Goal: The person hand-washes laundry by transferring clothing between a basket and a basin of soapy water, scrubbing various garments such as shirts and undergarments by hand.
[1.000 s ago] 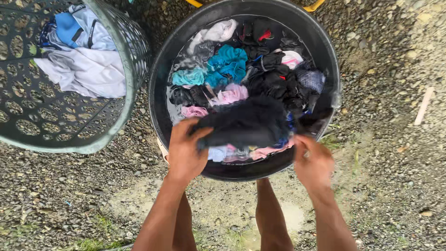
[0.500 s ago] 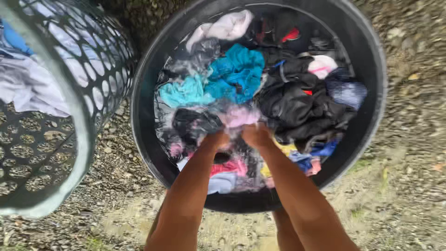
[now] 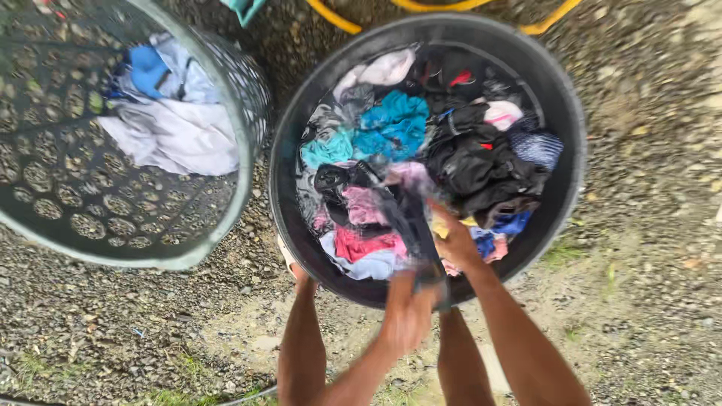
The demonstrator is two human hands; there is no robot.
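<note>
Your left hand [image 3: 410,316]: blurred, at 6 o'clock just outside the tub's near rim, fingers closed around the lower end of the dark wet garment [image 3: 410,218].
Your right hand [image 3: 453,240]: at 5 o'clock inside the tub, pressed on the same garment higher up; whether its fingers are closed or flat, you cannot tell.
Dark wet garment: stretched in a strip from the middle of the laundry heap down over the near rim to your left hand.
Round black plastic tub [image 3: 556,98]: centre of view, filled with soaked clothes: teal cloth [image 3: 391,124] at 11 o'clock, black clothes [image 3: 481,165] at 3 o'clock, pink and red pieces [image 3: 361,225] at 7 o'clock.
Edges: the tub's near rim lies between your 2 hands and your legs; its left wall stands just beside the basket, a narrow gap of gravel between them.
Grey perforated plastic laundry basket [image 3: 75,195]: at 9 o'clock, tilted, holding white cloth [image 3: 177,135] and blue cloth [image 3: 147,68].
Open room: bare ground at 3 to 5 o'clock and at 7 o'clock.
Surface: grey gravel ground [image 3: 647,225] with thin grass and a paler sandy patch under your legs.
Yellow hose [image 3: 338,19]: curves past the tub's far rim at 12 o'clock.
</note>
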